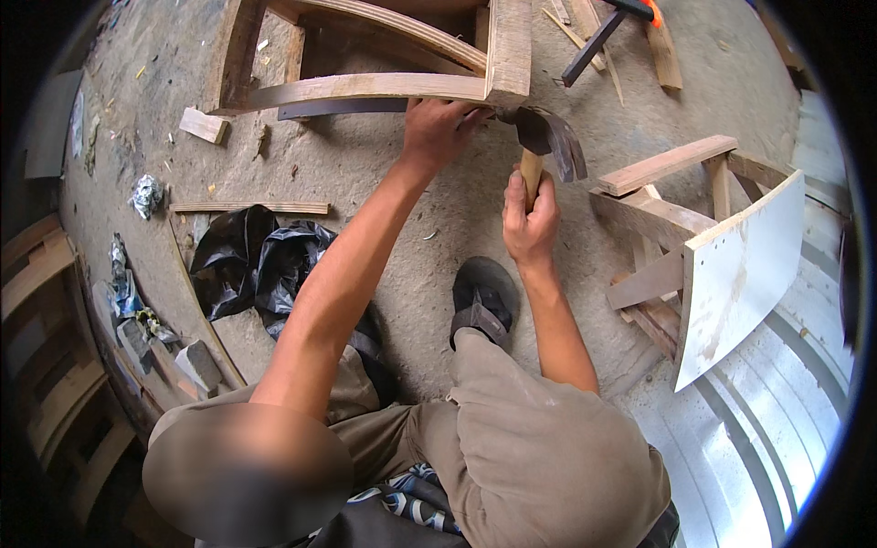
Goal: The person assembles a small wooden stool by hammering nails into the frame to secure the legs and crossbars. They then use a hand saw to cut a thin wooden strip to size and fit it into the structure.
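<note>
My right hand [531,219] is closed round the pale wooden handle of a hammer [549,139]. Its dark metal head is up beside the lower right corner of a wooden frame [365,89]. Against the frame's lower rail is my left hand [440,132], its fingers bent together close to the hammer head. What those fingers grip is hidden. A dark flat strip [340,108] runs under the curved rail and ends at my left hand.
At the right stands a smaller wooden frame [671,171] with a white curved panel [744,279]. Another hammer-like tool [594,47] lies at upper right near wood strips. Black plastic [239,258] and a wood slat [251,207] lie left of my arm. Wood offcuts [203,125] are scattered about.
</note>
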The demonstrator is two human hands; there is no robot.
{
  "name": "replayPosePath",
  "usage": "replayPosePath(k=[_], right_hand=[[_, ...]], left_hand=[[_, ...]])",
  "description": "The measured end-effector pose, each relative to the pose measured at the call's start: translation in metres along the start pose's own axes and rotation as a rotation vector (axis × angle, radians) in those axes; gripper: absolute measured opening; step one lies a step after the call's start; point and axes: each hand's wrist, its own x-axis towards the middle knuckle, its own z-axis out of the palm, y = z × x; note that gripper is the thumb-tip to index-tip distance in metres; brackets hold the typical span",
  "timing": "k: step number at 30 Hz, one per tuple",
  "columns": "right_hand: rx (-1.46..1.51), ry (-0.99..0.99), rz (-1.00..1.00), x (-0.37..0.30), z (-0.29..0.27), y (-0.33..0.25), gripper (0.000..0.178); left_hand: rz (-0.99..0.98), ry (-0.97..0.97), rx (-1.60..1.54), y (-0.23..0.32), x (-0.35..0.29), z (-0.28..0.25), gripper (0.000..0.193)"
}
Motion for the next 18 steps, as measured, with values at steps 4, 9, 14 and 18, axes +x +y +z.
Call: replayPosePath(k=[4,9,14,18], right_hand=[[-0.032,0.045,-0.094,0.0,0.004,0.0,0.038],[-0.014,0.009,-0.064,0.003,-0.003,-0.006,0.038],[0.245,0.111,-0.112,-0.003,-0.005,-0.019,0.039],[-0.145,-0.033,-0.048,0.005,0.002,-0.016,0.035]], left_hand=[[0.019,-0.037,0.095,0.001,-0.002,-0.001,0.019],[0.015,-0.006,0.033,-0.001,-0.002,-0.003,0.02],[-0.025,-0.05,0.028,0.001,-0.004,0.004,0.02],[-0.014,-0.054,0.041,-0.004,-0.006,0.0,0.02]])
